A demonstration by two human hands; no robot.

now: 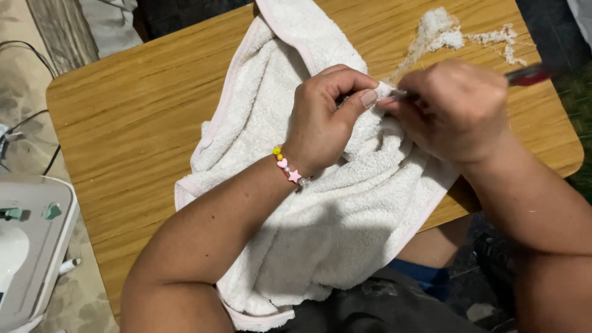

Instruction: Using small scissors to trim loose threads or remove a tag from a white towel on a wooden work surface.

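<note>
Towel (333,216), white terry with a pale pink edging, is lying spread over the wooden tabletop (135,123) and hanging off its near edge toward the person's lap, and both hands are working on a bunched fold of it near the far side. Under and around the hands the tabletop is showing bare wood, wide to the left of the left hand and in a narrower strip beyond the right hand. Well to the left of the left hand, off the tabletop, a white sewing machine (31,246) is sitting with pale green knobs. The left hand (327,117) is pinching the fold of towel between thumb and curled fingers, its grip clenched on the cloth. The right hand (456,111) is meeting it from the right, nearly touching its thumb, and is closing around a slim tool (527,75) with a dark red handle that is sticking out past the knuckles; the metal tip is pointing toward the pinched fold, though its exact shape is too blurred to tell. Just beyond the right hand a scatter of white lint (444,34) is lying on the wood. On the left wrist, just behind the grip, a bead bracelet (288,168) with a pink star and heart is sitting.
</note>
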